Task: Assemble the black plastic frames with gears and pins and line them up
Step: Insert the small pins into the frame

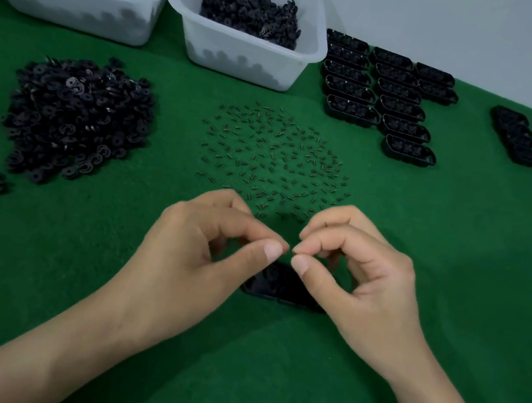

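gears (77, 118) left, pins (274, 157) centre, frames (384, 94) right

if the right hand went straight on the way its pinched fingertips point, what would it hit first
The left hand: the right hand points leftward at its pinched fingertips, which are almost touching it. Depth is hard to judge, but they look level.
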